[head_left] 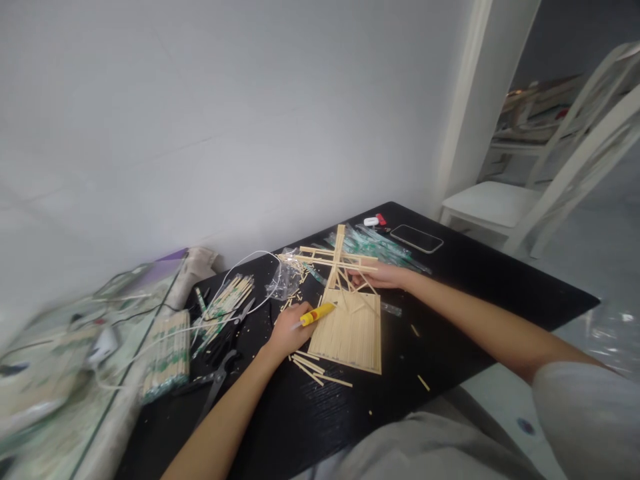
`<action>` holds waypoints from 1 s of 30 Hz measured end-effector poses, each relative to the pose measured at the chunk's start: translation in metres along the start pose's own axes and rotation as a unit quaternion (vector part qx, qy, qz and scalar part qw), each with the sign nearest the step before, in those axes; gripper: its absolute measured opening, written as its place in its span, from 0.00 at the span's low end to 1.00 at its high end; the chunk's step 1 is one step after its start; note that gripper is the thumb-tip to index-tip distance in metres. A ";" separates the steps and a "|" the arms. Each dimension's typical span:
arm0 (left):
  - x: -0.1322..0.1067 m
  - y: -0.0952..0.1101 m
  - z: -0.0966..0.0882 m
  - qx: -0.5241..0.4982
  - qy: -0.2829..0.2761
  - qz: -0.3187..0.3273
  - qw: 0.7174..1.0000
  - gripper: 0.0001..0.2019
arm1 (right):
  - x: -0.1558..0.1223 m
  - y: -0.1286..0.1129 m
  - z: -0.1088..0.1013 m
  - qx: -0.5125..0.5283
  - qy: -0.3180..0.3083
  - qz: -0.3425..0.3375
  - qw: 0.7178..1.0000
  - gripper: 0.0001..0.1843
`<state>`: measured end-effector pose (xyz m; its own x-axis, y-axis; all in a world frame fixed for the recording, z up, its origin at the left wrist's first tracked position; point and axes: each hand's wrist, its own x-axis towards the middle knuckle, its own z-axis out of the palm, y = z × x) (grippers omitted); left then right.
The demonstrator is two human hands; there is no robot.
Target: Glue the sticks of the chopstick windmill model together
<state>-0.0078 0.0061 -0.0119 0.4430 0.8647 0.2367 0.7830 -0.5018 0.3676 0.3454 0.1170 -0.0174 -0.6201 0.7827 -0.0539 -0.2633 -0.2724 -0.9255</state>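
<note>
My left hand (pixel 290 332) is closed around a yellow glue gun (pixel 319 313), with a pale rod showing at its rear. Its tip points at a model built of wooden sticks (pixel 347 337): a flat panel of sticks laid side by side, with a frame of crossed sticks rising at its far end. At that frame, my right hand (pixel 376 275) grips the model from the right, its fingers partly hidden behind the sticks. Several loose sticks (pixel 320 370) lie by the panel's near left corner.
Scissors (pixel 243 312), pliers (pixel 217 380) and bundled sticks (pixel 167 353) lie to the left. A white cable (pixel 245 259) loops across. Torn wrappers (pixel 375 247), a phone (pixel 417 238) and a white case (pixel 371 221) are at the back. A white chair (pixel 495 203) stands right.
</note>
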 end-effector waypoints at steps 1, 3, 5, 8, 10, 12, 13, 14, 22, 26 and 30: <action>0.000 0.000 0.000 0.000 0.000 0.000 1.000 0.05 | 0.000 0.000 0.000 -0.002 0.001 0.002 1.000 0.20; 0.001 -0.001 0.000 0.001 0.000 0.001 1.000 0.05 | 0.000 -0.001 0.000 -0.006 -0.001 0.006 1.000 0.22; 0.001 -0.003 0.001 0.002 -0.001 0.000 1.000 0.05 | 0.000 -0.002 0.000 -0.010 -0.005 0.011 1.000 0.23; 0.000 -0.005 0.003 0.002 -0.003 -0.001 1.000 0.03 | -0.001 -0.003 0.000 -0.008 -0.009 0.013 1.000 0.23; 0.000 -0.006 0.003 0.002 -0.003 0.001 1.000 0.03 | -0.001 -0.003 -0.001 -0.007 -0.010 0.014 1.000 0.23; 0.000 -0.006 0.004 0.004 0.000 0.001 1.000 0.03 | 0.000 -0.003 -0.001 -0.009 -0.011 0.014 1.000 0.23; 0.000 -0.006 0.003 0.005 0.001 0.001 1.000 0.03 | 0.000 -0.003 0.000 -0.012 -0.011 0.014 1.000 0.23; 0.000 -0.006 0.003 0.006 0.002 0.001 1.000 0.04 | 0.000 -0.003 0.000 -0.014 -0.011 0.014 1.000 0.24; 0.001 -0.005 0.002 -0.004 -0.002 -0.001 1.000 0.04 | -0.002 -0.005 0.004 -0.011 0.004 0.017 1.000 0.23; 0.001 -0.003 0.000 -0.001 -0.008 -0.005 1.000 0.05 | -0.002 -0.005 0.003 -0.007 -0.005 0.013 1.000 0.21; 0.001 -0.001 -0.001 0.003 -0.011 -0.012 1.000 0.05 | -0.001 -0.004 0.002 -0.006 -0.003 0.013 1.000 0.22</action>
<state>-0.0091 0.0075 -0.0110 0.4341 0.8765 0.2082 0.7956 -0.4814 0.3677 0.3458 0.1158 -0.0125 -0.6317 0.7715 -0.0757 -0.2382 -0.2861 -0.9281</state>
